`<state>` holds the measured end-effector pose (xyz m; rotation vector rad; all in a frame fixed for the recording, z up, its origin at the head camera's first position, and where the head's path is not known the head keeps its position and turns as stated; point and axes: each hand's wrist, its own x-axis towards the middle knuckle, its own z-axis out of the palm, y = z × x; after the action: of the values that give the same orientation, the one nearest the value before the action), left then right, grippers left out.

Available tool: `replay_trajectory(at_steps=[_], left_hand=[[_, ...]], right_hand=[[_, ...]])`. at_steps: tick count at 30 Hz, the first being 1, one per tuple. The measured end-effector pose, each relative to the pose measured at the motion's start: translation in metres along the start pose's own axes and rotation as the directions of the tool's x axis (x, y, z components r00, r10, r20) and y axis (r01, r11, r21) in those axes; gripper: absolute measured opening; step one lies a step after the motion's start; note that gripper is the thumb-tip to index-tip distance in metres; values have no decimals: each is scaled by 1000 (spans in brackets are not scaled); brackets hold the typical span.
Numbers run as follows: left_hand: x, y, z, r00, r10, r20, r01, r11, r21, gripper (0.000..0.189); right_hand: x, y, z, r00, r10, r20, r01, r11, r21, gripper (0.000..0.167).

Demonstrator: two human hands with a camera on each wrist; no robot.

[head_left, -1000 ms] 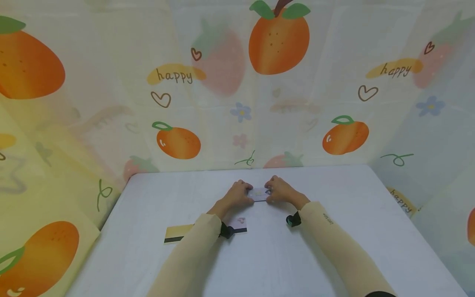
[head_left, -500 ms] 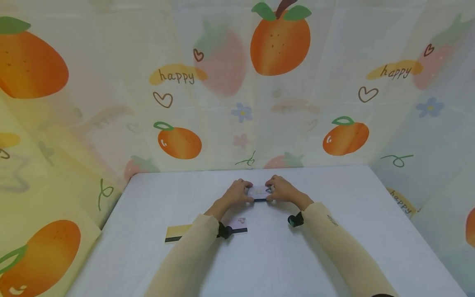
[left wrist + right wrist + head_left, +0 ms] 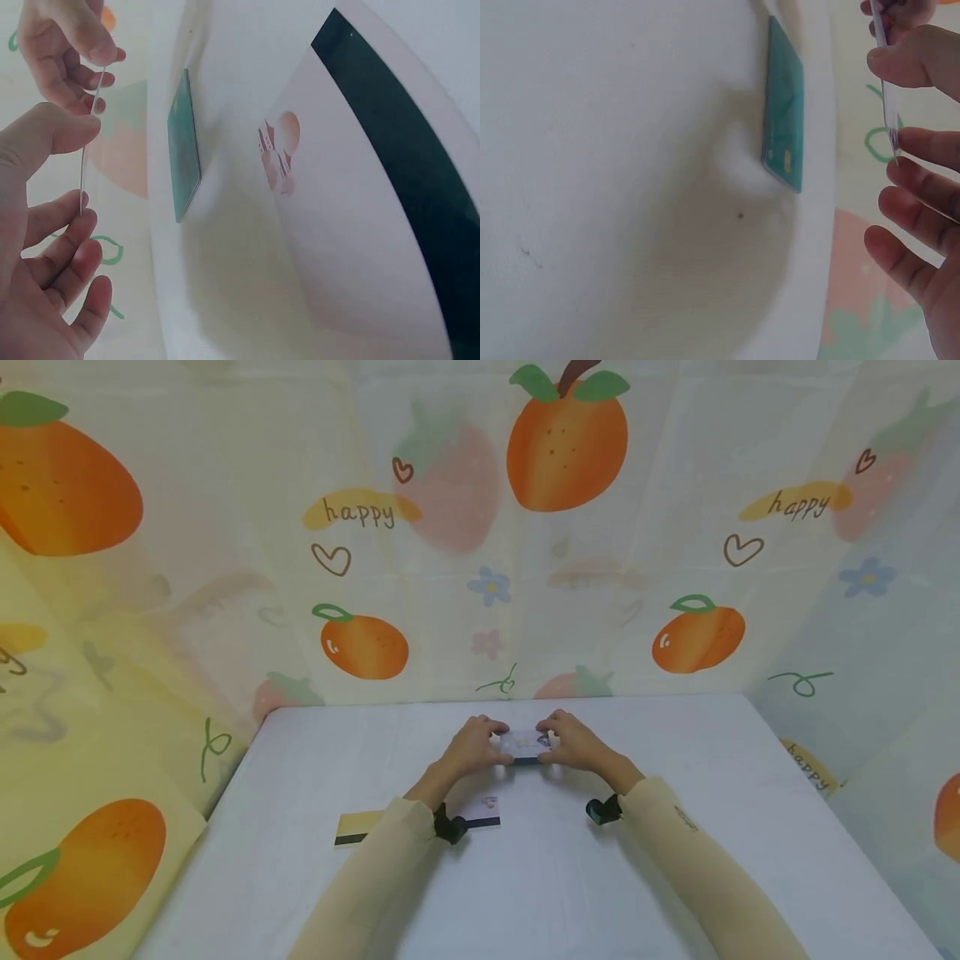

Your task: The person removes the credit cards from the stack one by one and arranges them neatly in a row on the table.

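Note:
Both hands pinch a thin pale card [image 3: 523,742] by its opposite short ends, near the back of the table. The left hand [image 3: 474,747] holds its left end, the right hand [image 3: 577,745] its right end, thumbs on the near side. In the wrist views the card appears almost edge-on, raised off the table. A teal card [image 3: 784,105] with a small gold chip lies on the table beneath it; in the left wrist view this teal card [image 3: 182,150] shows a thin layered edge. Only a dark strip shows below the held card in the head view.
A pale pink card [image 3: 482,812] with a black stripe lies on the white table [image 3: 540,885], partly behind the left wrist. Left of it lies a yellow card [image 3: 357,827] with a black stripe, partly covered by the left sleeve. A fruit-printed cloth [image 3: 450,610] hangs behind.
The two hands have lifted the pale card slightly, and more of a dark strip shows under it. Both forearms have spread a little outward. The pink and yellow cards have stayed put.

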<state>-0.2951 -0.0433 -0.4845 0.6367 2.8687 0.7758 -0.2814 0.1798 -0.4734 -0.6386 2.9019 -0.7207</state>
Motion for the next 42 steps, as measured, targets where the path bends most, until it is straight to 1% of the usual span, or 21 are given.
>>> replay_trajectory(at_steps=[5,10,19,23,27,30,36,38,42], left_hand=[[-4,0,2,1000,5,-5,-5,1000,-24,58],[-9,3,-2,999,31,-36,-32,999,-37,58],[-18,10,-7,998,24,-56,-27,997,-65,55],[-25,15,-7,999,12,-44,-16,996,-89,55],[-33,19,-6,1000,13,-28,-16,993,-113,54],[-40,22,-4,1000,18,-25,-21,993,-112,54],[-50,24,-1,1000,16,-13,-18,992,-122,55],[-53,24,1,1000,19,-5,-20,993,-118,54],[-58,22,8,999,34,19,-32,996,-83,54]], right_hand=[[-6,-5,-5,1000,10,5,-10,1000,11,50],[-13,-9,-9,1000,-12,-21,12,1000,5,49],[-21,-15,-12,998,-25,-52,27,999,37,49],[-27,-15,-12,997,-35,-61,39,997,66,48],[-34,-16,-11,998,-16,-56,22,993,113,47],[-41,-17,-8,999,3,-53,4,990,139,46],[-50,-19,-3,998,2,-62,9,985,170,45],[-52,-18,1,999,5,-54,4,985,173,45],[-57,-16,9,999,6,-33,-1,987,160,44]])
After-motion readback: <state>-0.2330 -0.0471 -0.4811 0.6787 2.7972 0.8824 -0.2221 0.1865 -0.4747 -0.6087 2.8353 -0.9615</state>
